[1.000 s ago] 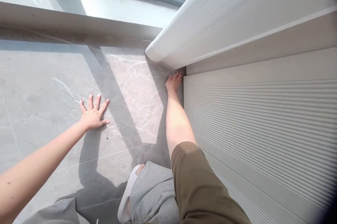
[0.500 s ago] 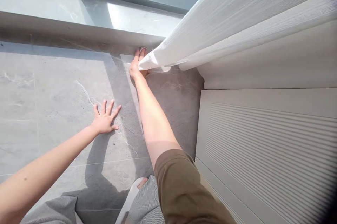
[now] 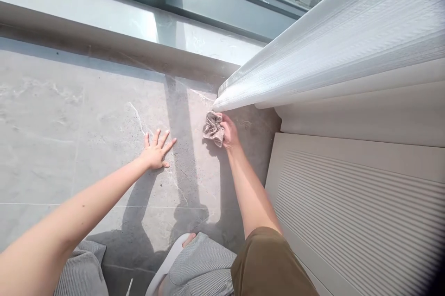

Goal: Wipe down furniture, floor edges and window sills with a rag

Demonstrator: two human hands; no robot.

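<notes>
The right hand [image 3: 229, 132] is closed around a crumpled pinkish-grey cloth [image 3: 213, 129], pressing it onto the grey marble floor [image 3: 86, 101] just below the tip of a white curtain [image 3: 313, 50]. The left hand [image 3: 156, 151] lies flat at the cloth's nine o'clock, fingers spread wide, holding nothing. A stone ledge [image 3: 104, 62] runs beneath the window glass at twelve o'clock, and a ribbed pale panel [image 3: 361, 222] stands at three o'clock. No wet streaks or clean track show on the marble, so I cannot tell how much of it the cloth has covered and how much is left.
</notes>
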